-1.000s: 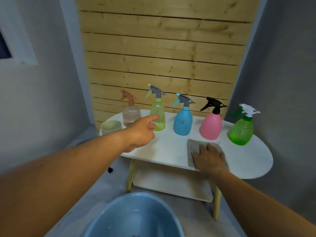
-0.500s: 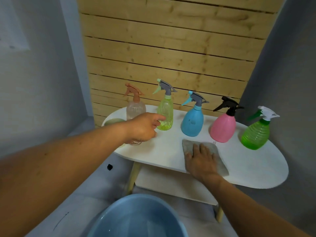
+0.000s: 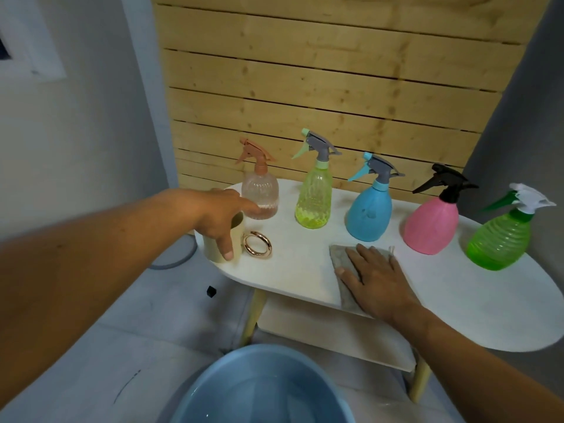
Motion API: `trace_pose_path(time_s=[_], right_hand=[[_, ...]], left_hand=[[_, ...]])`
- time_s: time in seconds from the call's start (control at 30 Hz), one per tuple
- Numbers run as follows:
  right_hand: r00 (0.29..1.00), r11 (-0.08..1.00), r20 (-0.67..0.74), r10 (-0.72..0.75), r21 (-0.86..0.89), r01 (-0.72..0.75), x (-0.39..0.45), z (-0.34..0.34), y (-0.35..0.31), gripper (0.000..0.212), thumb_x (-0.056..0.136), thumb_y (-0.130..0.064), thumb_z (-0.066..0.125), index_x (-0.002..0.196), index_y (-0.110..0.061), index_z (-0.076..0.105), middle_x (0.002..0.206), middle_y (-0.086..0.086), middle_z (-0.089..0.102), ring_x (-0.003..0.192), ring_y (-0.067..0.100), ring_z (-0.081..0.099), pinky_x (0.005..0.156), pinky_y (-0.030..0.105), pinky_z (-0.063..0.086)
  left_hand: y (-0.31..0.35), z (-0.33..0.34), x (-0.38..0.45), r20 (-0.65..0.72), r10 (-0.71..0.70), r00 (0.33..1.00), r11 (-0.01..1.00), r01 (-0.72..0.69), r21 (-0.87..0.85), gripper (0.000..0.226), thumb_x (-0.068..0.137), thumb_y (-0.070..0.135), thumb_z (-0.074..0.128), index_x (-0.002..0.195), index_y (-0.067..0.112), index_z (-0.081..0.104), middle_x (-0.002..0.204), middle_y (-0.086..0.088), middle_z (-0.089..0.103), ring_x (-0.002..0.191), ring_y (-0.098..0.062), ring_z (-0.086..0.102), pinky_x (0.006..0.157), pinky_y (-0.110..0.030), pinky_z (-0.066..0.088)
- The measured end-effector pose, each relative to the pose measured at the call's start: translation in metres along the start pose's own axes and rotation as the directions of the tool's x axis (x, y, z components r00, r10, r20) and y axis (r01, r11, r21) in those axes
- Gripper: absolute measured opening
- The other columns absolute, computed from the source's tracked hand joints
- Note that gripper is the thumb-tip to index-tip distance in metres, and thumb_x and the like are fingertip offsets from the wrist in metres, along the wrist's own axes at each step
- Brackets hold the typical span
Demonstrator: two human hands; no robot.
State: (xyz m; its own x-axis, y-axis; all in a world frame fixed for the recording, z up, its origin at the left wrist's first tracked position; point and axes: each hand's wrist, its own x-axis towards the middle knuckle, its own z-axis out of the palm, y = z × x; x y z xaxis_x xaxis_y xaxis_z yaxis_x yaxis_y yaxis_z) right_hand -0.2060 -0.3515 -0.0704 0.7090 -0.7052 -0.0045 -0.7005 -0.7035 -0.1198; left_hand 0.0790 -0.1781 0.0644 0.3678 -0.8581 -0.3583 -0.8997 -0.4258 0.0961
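On my feed the left hand [image 3: 218, 213] lies over the mouth of the mug [image 3: 213, 248] at the left end of the table [image 3: 457, 315]. Its thumb runs straight down the mug's near wall and its forefinger stretches out toward the base of the peach bottle [image 3: 260, 193]. The other fingers are hidden behind the hand, so I cannot tell whether the mug is truly clamped or only touched. The mug stands upright near the table's left edge, with its gold ring handle [image 3: 257, 244] pointing right.

The right hand [image 3: 375, 277] lies flat, palm down, on the cloth [image 3: 343, 257]. Its fingers are straight and slightly spread, pressing the cloth rather than pinching it. The cloth lies on the table's front edge, roughly in the middle, just in front of the blue bottle [image 3: 369, 213], and one corner droops over the rim.

I count five spray bottles standing upright in a row along the back of the table, all apart from one another. From left to right they are the peach bottle, the yellow bottle [image 3: 313, 203], the blue bottle, the pink bottle [image 3: 431, 227] and the green bottle [image 3: 497, 242]. Every nozzle points left.

A lower shelf [image 3: 320, 331] hangs under the tabletop. A blue basin [image 3: 262, 389] sits on the floor at the bottom of my view, in front of the table. Wooden slats [image 3: 305, 87] cover the wall behind.
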Motion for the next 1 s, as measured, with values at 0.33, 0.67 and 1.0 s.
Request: trace_pose_path(time_s=[0.33,0.67,1.0], right_hand=[[0.998,0.996,-0.013,-0.061,0.058,0.061,0.012,0.01,-0.077,0.062,0.105,-0.051,0.013,0.161,-0.025,0.014,0.169,0.002,0.011,0.155,0.022,0.007,0.126,0.047,0.001],[0.905,0.903,-0.014,-0.426,0.059,0.426,0.082,0.024,-0.212,0.088,0.078,-0.056,-0.004,0.156,-0.028,0.027,0.162,0.005,0.027,0.149,0.034,0.02,0.119,0.06,0.008],[0.694,0.678,-0.045,-0.719,0.178,0.713,0.076,0.017,-0.17,0.048,0.103,-0.048,0.036,0.148,-0.037,0.049,0.154,0.0,0.046,0.145,0.024,0.035,0.119,0.051,0.023]], left_hand=[[-0.021,-0.017,0.008,-0.071,0.016,0.997,0.995,-0.023,-0.096,0.09,0.071,0.023,0.093,0.146,0.042,0.047,0.147,0.006,0.047,0.131,-0.025,0.047,0.104,-0.039,0.044],[-0.012,-0.079,-0.009,-0.16,0.104,0.982,0.967,-0.137,-0.214,0.08,0.073,0.018,0.091,0.14,0.042,0.055,0.128,0.015,0.046,0.116,-0.017,0.048,0.096,-0.032,0.046],[-0.022,-0.061,-0.001,-0.079,0.056,0.995,0.986,-0.067,-0.156,0.091,0.07,0.022,0.093,0.147,0.042,0.05,0.14,0.008,0.049,0.125,-0.02,0.049,0.109,-0.039,0.044]])
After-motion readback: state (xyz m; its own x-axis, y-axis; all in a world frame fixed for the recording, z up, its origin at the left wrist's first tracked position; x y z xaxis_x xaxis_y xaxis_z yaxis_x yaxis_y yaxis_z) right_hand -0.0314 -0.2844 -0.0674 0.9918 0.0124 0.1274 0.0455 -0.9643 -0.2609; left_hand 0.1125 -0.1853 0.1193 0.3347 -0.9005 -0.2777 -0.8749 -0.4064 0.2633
